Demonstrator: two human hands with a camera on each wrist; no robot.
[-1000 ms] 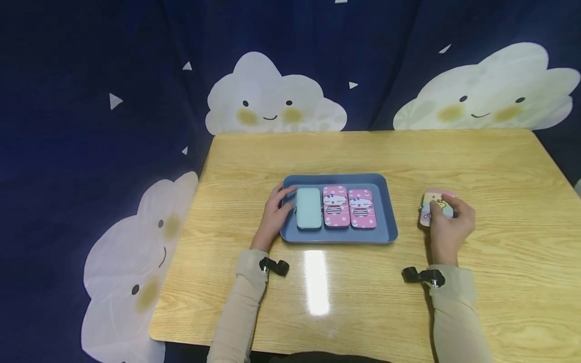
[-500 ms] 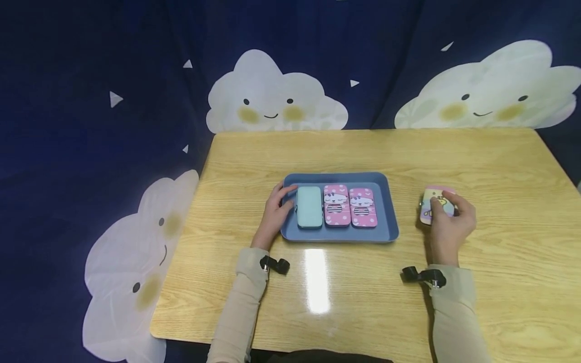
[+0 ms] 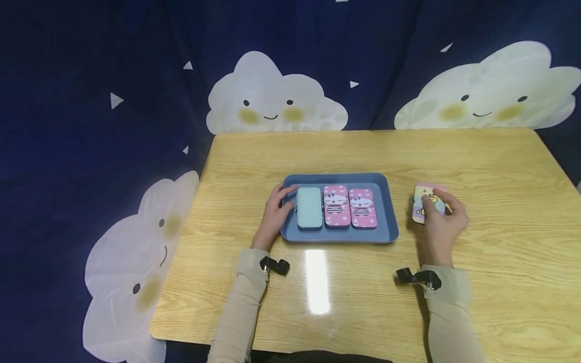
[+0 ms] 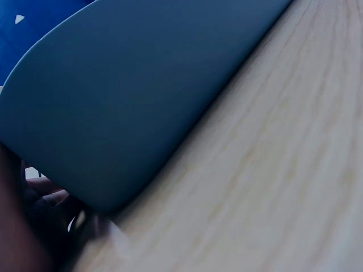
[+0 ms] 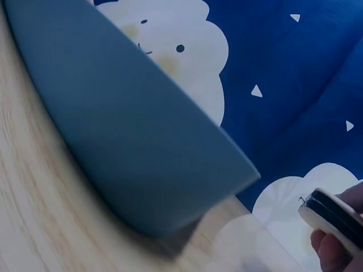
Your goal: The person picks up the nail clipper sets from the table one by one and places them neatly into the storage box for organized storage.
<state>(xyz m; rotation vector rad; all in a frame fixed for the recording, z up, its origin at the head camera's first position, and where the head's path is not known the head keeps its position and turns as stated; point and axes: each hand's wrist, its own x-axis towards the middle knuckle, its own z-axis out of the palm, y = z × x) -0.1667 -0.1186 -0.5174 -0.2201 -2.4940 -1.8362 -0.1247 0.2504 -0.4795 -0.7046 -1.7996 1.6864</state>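
A blue tray (image 3: 388,237) holds a mint-green tin (image 3: 309,207) and two pink cat-print tins, the left (image 3: 337,219) beside the right (image 3: 363,222). My left hand (image 3: 274,212) grips the tray's left side, thumb and index finger reaching over the rim close to the mint tin. Right of the tray, my right hand (image 3: 447,219) pinches a small hinged tin (image 3: 419,201) with a pink, yellow and purple cartoon print. Its thumb lies across the printed face. In the right wrist view the tin's dark side seam (image 5: 334,212) and small metal clasp show between the fingers.
The tray stands mid-table on a pale wooden table (image 3: 354,297). Dark blue cloth with smiling clouds (image 3: 277,101) hangs behind and to the left. A bright light reflection (image 3: 316,282) lies on the tabletop in front of the tray.
My right hand has shifted slightly left toward the tray with the cartoon-print tin, which is raised and tilted a little. The left hand, the tray and its tins have stayed put.
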